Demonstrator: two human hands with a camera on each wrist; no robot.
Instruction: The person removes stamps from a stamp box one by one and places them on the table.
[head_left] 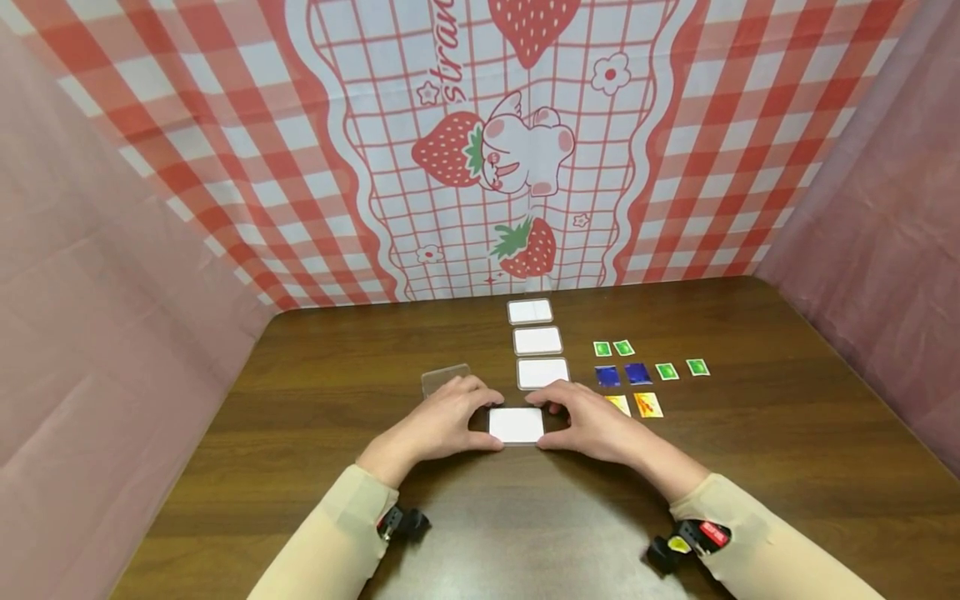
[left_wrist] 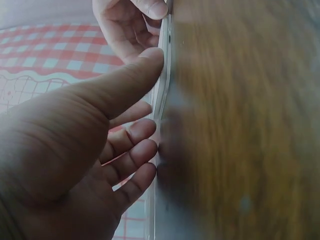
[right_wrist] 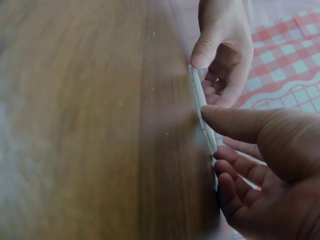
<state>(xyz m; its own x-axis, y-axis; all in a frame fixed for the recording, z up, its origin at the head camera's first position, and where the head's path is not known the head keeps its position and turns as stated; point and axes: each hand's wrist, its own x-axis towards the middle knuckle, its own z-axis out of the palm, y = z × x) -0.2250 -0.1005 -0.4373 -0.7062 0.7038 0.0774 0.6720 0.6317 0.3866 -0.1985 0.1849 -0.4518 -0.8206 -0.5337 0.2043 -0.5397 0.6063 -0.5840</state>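
A flat clear plastic case (head_left: 516,425) with a white card inside lies low over the brown table in front of me. My left hand (head_left: 452,421) holds its left side, thumb at the near corner and index finger at the far one. On the right side my right hand (head_left: 592,423) grips it the same way. From the left wrist view the left thumb (left_wrist: 135,75) presses the thin edge of the case (left_wrist: 161,92). The right wrist view has the right thumb (right_wrist: 227,117) on the case's near edge.
Three similar white-filled cases (head_left: 537,340) run in a column toward the back. A clear plastic piece (head_left: 444,379) lies behind my left hand. Right of the column are several green squares (head_left: 667,372), two blue squares (head_left: 638,373) and two yellow-orange ones (head_left: 648,405). A checked cloth (head_left: 247,150) hangs behind.
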